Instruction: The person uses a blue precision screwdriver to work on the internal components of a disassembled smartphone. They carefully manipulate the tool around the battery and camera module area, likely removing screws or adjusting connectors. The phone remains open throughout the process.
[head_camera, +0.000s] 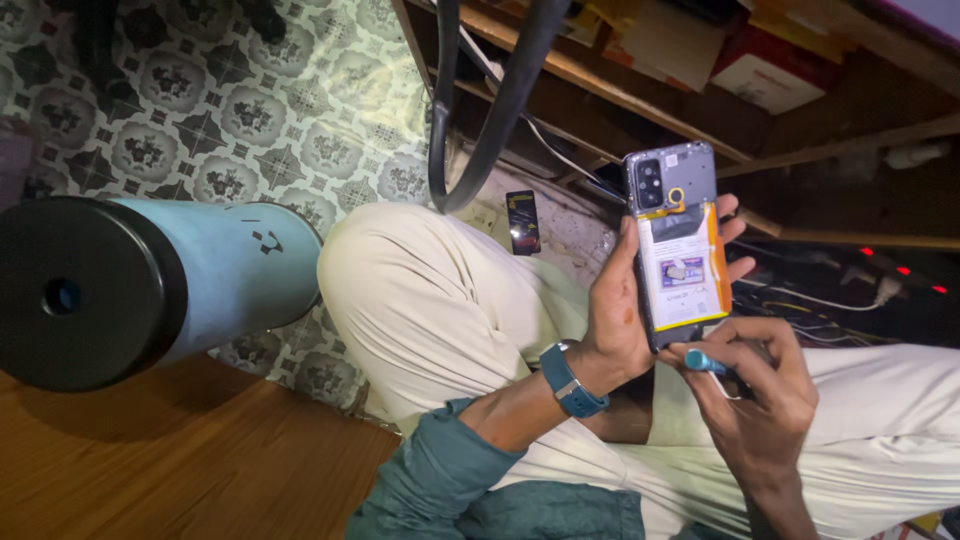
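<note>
Above a lap in pale trousers, the left hand (618, 315) grips an opened smartphone (678, 240), back cover off, while the right hand (760, 395) pinches a blue-handled tool (706, 361) at its lower edge, seemingly mid-disassembly, needing steady fine pressure

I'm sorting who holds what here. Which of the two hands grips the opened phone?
The left hand, the one with the blue wristband, holds the opened phone. The right hand holds a blue-tipped tool at its lower edge.
</note>
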